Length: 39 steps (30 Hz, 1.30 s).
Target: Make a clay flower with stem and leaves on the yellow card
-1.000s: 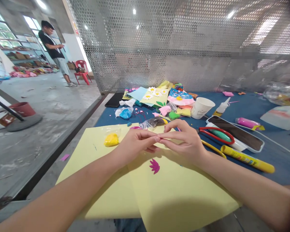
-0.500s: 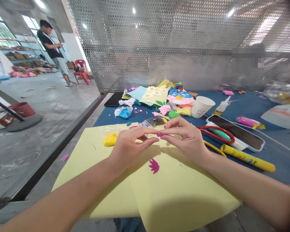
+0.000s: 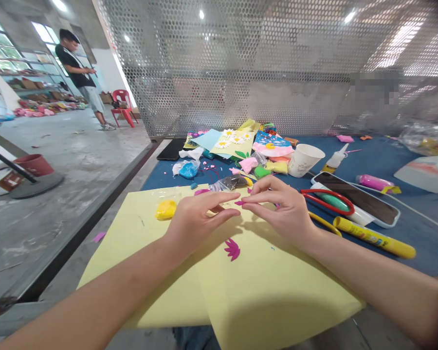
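Note:
Between the thumb and index finger of my right hand [image 3: 277,204] is a small magenta clay piece [image 3: 240,202], its pointed end toward the left. My left hand [image 3: 204,212] is just left of it, thumb and index finger apart with nothing between them. Below the hands, a magenta petal shape [image 3: 232,249] of several pointed petals lies on the yellow paper [image 3: 168,287]. A bag of yellow clay [image 3: 166,210] rests on the paper left of my left hand.
A yellow glue stick [image 3: 374,236], red-handled scissors [image 3: 328,199] and a phone [image 3: 361,199] lie at right. Behind the hands are a paper cup [image 3: 305,160], clay lumps and a daisy card [image 3: 233,141]. A person [image 3: 80,73] stands far left.
The fingertips of my left hand have parted and come off the magenta piece, which stays in my right hand's fingers.

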Tool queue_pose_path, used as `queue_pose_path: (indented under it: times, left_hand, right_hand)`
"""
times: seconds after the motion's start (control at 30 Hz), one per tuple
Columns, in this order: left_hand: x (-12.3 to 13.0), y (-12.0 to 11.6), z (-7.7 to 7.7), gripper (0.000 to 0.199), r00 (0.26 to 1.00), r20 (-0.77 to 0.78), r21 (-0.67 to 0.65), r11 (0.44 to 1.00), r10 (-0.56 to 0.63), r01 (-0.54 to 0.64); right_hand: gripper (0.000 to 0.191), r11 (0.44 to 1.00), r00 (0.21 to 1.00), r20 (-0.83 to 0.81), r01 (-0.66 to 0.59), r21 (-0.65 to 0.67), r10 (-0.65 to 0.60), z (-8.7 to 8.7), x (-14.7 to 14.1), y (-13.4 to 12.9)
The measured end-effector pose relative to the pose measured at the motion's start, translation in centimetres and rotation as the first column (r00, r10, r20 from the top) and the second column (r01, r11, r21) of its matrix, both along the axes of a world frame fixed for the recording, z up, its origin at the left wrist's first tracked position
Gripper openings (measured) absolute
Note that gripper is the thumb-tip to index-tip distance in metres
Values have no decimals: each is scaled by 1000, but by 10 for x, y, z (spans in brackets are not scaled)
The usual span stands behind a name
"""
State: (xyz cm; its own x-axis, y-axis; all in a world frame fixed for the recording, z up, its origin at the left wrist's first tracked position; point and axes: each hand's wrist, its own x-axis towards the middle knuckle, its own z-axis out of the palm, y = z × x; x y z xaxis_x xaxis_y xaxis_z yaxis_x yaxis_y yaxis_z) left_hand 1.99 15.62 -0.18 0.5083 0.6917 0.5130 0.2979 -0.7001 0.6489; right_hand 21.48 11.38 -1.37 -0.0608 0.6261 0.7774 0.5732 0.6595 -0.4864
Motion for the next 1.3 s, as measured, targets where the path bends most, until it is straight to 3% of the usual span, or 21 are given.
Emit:
queue_pose_path:
  times: [0.23, 0.33, 0.4, 0.53, 0.63, 1.0, 1.3]
  left_hand:
    - [0, -1, 1, 15, 1000, -8, 81, 997, 8, -8]
    - [1, -1, 3, 19, 999, 40, -4, 1000, -17, 18]
    - [3, -1, 4, 26, 997, 68, -133, 990, -34, 42]
    - [7, -1, 7, 15, 995, 81, -415, 905, -65, 93]
    - [10, 0, 8, 13, 989, 121, -549, 824, -88, 141]
    - [9, 3, 7, 24, 966, 246, -754, 612, -75, 239]
    - [9, 2, 8, 25, 972, 229, -774, 596, -49, 212]
  right_hand:
    - [11, 1000, 1000, 16, 8, 15, -8, 1, -2, 0]
    - [11, 999, 1000, 1, -2, 41, 2, 1, -2, -1]
    - [13, 999, 1000, -5, 0, 38, 0, 0, -1, -1]
    - [12, 999, 999, 33, 1, 42, -3, -2, 1, -1]
    - [12, 997, 998, 68, -1, 75, -4, -2, 1, 0]
    - [14, 991, 992, 109, 44, 123, -57, -1, 0, 0]
    - [9, 991, 987, 136, 65, 114, -80, 2, -4, -2]
